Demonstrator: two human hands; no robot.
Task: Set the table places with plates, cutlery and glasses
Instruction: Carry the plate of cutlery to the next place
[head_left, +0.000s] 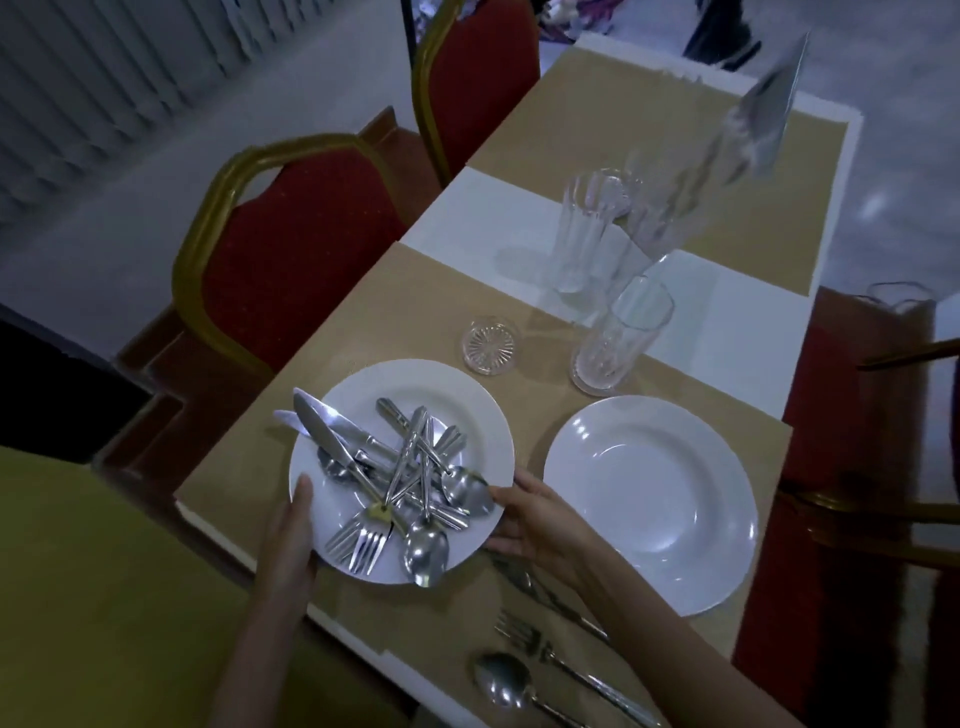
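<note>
A white plate (470, 400) heaped with loose cutlery (400, 478) (knives, forks and spoons lying crossed over one another) sits at the near left part of the table, on a tan runner (363, 291). The left hand (291, 540) holds its near left rim, thumb over the edge and the other fingers hidden beneath. The right hand (530, 519) holds the near right rim, fingers curled round the edge beside a spoon bowl. Whether the plate rests on the table or is lifted clear cannot be told.

Just right of it lies an empty plate (649, 504), flat on the runner, apart from the first. In front of both, near the table edge, a knife (550, 597), a fork (524, 636) and a spoon (501, 680) lie side by side on the cloth.

Beyond the plates stand a small glass dish (488, 344), a tall glass (618, 338) just right of it, and further glasses (597, 228) behind. Two red chairs (291, 249) with gold frames stand along the left side of the table.
</note>
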